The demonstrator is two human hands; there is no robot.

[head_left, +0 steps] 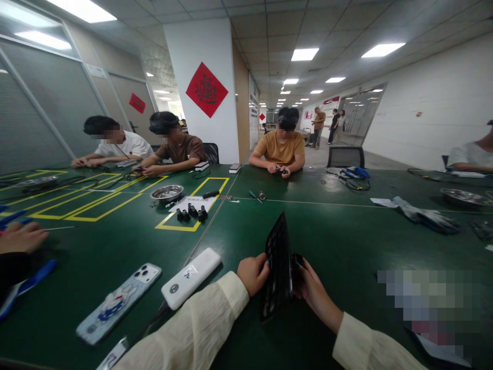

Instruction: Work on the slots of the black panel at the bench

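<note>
A thin, flat black panel with a grid-like face stands nearly on edge in front of me, above the green table. My left hand is closed on its left side, the thumb pressed against the gridded face. On the other side, my right hand is closed around a small dark part beside the panel; whether that part is joined to it I cannot tell. The panel hides some of the right fingers. Left of my sleeve lie a white power bank and a phone in a patterned case.
Black cylindrical parts, a metal bowl and a screwdriver lie farther back on the green table. Gloves lie at right. Another person's hand is at the left edge; several people sit around the table.
</note>
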